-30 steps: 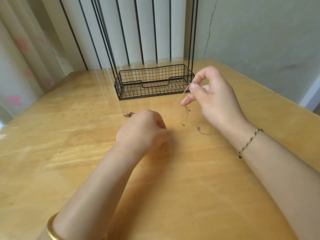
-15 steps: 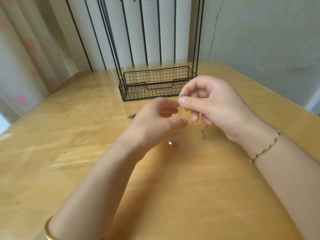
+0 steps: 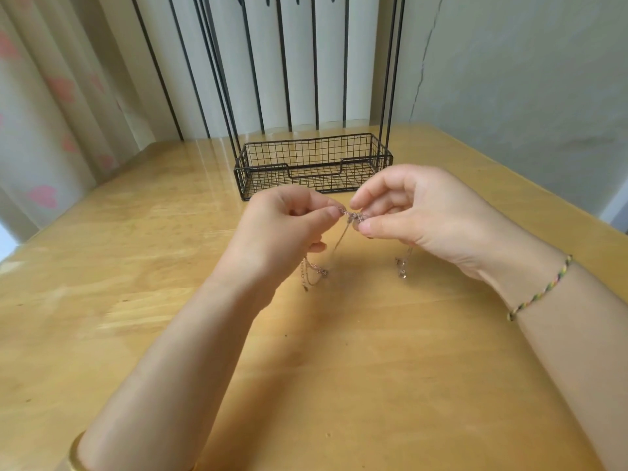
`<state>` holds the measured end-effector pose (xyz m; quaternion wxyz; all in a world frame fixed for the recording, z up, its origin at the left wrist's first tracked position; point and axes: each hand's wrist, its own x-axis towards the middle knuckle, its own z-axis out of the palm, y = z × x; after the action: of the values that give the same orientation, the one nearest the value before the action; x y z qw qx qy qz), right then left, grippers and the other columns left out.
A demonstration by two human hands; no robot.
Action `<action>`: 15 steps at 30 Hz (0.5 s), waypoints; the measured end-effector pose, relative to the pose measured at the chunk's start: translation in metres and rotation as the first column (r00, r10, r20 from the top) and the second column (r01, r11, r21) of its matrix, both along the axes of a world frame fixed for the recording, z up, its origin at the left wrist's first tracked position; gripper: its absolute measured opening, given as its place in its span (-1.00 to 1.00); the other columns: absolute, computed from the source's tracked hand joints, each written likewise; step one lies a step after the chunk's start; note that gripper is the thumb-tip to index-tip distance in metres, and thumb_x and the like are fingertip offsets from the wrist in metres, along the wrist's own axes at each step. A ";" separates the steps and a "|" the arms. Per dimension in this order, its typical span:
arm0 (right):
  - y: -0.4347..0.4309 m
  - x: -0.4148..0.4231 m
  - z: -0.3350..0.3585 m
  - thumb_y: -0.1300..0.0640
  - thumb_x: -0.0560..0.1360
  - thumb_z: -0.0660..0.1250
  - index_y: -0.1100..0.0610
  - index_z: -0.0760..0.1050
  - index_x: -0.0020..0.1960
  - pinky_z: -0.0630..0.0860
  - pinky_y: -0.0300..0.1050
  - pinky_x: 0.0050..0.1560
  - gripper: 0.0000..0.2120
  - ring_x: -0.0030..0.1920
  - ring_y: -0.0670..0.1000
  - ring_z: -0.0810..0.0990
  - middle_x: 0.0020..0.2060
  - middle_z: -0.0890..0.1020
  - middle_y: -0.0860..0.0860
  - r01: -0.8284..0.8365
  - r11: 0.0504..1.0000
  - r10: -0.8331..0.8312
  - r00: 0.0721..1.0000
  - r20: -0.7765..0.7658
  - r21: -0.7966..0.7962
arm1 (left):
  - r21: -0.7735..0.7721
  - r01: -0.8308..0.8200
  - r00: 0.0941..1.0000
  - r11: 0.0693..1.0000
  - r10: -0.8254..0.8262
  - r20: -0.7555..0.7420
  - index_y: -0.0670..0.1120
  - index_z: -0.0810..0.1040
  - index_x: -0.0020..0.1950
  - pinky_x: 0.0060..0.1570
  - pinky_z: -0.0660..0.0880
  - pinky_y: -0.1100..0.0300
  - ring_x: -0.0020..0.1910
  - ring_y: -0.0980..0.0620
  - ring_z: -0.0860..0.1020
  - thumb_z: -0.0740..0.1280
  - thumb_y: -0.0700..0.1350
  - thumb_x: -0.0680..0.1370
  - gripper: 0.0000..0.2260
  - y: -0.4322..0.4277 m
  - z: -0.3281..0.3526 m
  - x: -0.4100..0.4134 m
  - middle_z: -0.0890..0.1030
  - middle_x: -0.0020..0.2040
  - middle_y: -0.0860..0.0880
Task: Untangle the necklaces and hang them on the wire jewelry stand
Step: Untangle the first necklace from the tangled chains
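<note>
Now both of your hands meet at the tangle. Your left hand (image 3: 289,226) and your right hand (image 3: 418,215) are raised off the worktop (image 3: 136,266), just in front of the wire jewelry stand (image 3: 312,164). Each pinches the necklaces (image 3: 353,217) between thumb and forefinger, on either side of a small knotted clump.

A second ago your left hand was low and curled, well in front of the stand. Your right hand held the chain up, drawn taut between the two, and a small piece lay on the wood off to the left. Since then the left hand has come up and closed in, the taut span is gone, and that piece is no longer where it lay. Loose ends now dangle, one bunch below your left hand and a clasp end below your right, both on your side of the stand. I cannot tell whether their tips touch the wood.

That looks like a shift from pulling the chains apart to picking at the knot itself, so the untangling is under way but not finished. Only the stand's basket and lower rods show clearly, so I cannot tell whether anything hangs on it yet. In my judgement, small teasing pulls suit this clump, because a hard tug would likely tighten it.
</note>
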<state>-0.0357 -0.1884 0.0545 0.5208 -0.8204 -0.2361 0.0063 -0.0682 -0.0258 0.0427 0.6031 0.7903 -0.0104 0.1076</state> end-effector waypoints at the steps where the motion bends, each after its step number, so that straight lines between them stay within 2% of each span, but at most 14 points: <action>1: -0.001 0.000 0.000 0.32 0.38 0.46 0.10 0.58 -0.10 0.31 -0.50 -0.44 -0.82 -0.39 -0.23 0.53 -0.27 0.64 0.01 0.007 1.000 -0.007 1.000 -0.006 -0.013 | -0.001 -0.007 1.000 1.000 0.007 0.005 -0.07 0.64 -0.22 -0.20 0.58 0.19 -0.45 0.23 0.45 0.39 -0.22 0.50 -0.88 0.000 0.000 0.000 0.51 -0.49 0.16; 6: 0.000 -0.001 0.000 0.29 0.41 0.44 0.16 0.60 -0.14 0.29 -0.49 -0.48 -0.93 -0.48 -0.26 0.46 -0.32 0.65 0.03 0.018 0.999 -0.020 0.998 -0.054 -0.039 | 0.018 -0.021 0.998 1.000 0.020 0.051 -0.03 0.66 -0.19 -0.28 0.45 0.33 -0.37 0.19 0.44 0.41 -0.19 0.49 -0.91 -0.002 -0.001 -0.001 0.57 -0.32 0.05; 8: -0.001 -0.001 -0.001 0.30 0.43 0.41 0.17 0.59 -0.16 0.30 -0.47 -0.49 -0.94 -0.48 -0.23 0.45 -0.32 0.66 0.05 0.024 0.999 -0.026 0.998 -0.056 -0.029 | 0.023 -0.027 0.997 0.999 0.026 0.069 -0.04 0.66 -0.18 -0.36 0.38 0.42 -0.40 0.23 0.41 0.41 -0.21 0.49 -0.91 -0.001 -0.001 -0.001 0.54 -0.34 0.05; 12: -0.003 0.000 0.001 0.29 0.43 0.40 0.15 0.61 -0.15 0.35 -0.35 -0.48 -0.94 -0.44 -0.18 0.46 -0.38 0.60 -0.03 0.055 0.998 -0.054 0.998 -0.040 0.027 | 0.053 -0.031 0.999 0.998 0.029 0.035 -0.05 0.64 -0.19 -0.37 0.38 0.31 -0.35 0.12 0.44 0.42 -0.25 0.47 -0.89 0.000 -0.002 0.000 0.55 -0.33 0.05; 15: -0.004 -0.001 0.002 0.31 0.42 0.41 0.15 0.62 -0.17 0.35 -0.32 -0.47 -0.92 -0.45 -0.18 0.46 -0.42 0.56 -0.05 0.062 0.996 -0.062 0.998 -0.006 0.064 | 0.096 -0.037 0.999 0.995 0.034 0.031 -0.03 0.62 -0.18 -0.49 0.31 0.34 -0.41 0.14 0.39 0.39 -0.30 0.47 -0.83 0.000 -0.004 0.000 0.52 -0.37 0.09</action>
<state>-0.0363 -0.1920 0.0569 0.5474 -0.8100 -0.2096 -0.0156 -0.0679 -0.0259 0.0388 0.5622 0.8168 -0.0103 0.1292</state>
